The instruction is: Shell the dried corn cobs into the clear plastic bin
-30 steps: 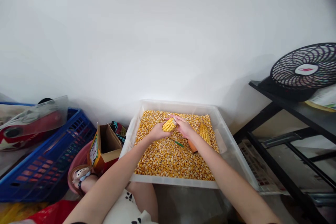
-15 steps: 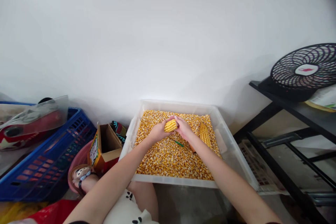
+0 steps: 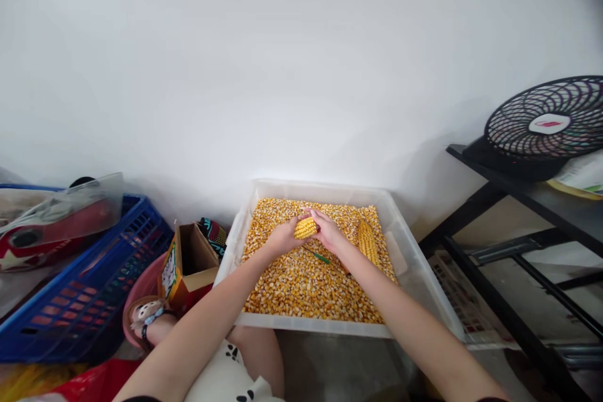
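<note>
A yellow corn cob point(image 3: 305, 228) is held between both hands above a bed of loose corn kernels point(image 3: 301, 292). My left hand point(image 3: 284, 236) is closed round its left end, and my right hand point(image 3: 328, 231) grips it from the right. Some fingertips are hidden behind the cob. The kernels lie in a wide translucent plastic bin point(image 3: 306, 325). To the right of my hands, another corn cob point(image 3: 367, 240) rests on the kernels, partly behind my right forearm. Just below my hands lies a thin tool with a green part point(image 3: 321, 258).
A blue plastic basket point(image 3: 80, 289) with a bagged red item stands on the left. Between it and the bin are an open cardboard box point(image 3: 192, 257) and a pink basin point(image 3: 136, 289). On the right, a black fan point(image 3: 549, 124) sits on a black metal rack point(image 3: 490, 176). A white wall rises behind.
Both hands stay over the bin with the corn cob between them. The cob and fingers have shifted only very slightly; the rest looks the same.
</note>
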`<state>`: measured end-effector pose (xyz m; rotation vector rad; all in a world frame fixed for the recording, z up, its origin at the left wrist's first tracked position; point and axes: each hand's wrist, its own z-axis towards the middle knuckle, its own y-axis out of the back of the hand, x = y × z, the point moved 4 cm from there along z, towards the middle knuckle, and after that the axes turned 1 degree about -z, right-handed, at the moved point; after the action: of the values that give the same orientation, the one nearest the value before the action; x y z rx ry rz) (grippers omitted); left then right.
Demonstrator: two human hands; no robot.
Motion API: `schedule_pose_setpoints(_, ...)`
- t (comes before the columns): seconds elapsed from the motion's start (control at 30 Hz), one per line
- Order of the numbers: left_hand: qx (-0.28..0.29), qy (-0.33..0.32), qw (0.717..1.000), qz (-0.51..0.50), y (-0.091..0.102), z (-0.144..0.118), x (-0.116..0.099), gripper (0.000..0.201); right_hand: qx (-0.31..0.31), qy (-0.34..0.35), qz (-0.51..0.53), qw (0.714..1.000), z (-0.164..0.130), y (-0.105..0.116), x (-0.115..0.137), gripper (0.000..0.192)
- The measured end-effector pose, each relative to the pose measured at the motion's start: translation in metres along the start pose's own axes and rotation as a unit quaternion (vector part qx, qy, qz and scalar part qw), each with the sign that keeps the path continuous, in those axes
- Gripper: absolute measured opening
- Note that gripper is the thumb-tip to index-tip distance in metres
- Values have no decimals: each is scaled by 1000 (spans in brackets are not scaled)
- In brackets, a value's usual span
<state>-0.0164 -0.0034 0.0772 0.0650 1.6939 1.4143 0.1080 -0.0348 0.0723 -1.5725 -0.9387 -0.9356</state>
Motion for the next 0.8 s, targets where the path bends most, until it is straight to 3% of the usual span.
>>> schedule_pose_setpoints(0.13,-2,-17,1000,-18,-2,0,1,68,-6,-6,-11,1000,1,1,1,29)
schedule_pose_setpoints(0.3,7,-33,998,-56,-1,1,2,74,43,-5,-48,998,2,4,5,31)
schedule_pose_setpoints(0.43,27,-41,995,-82,-2,2,2,77,46,-6,-91,995,2,7,6,33)
schedule_pose_setpoints(0.8,30,-61,995,-73,4,3,-1,76,83,-5,-110,991,-1,8,12,28)
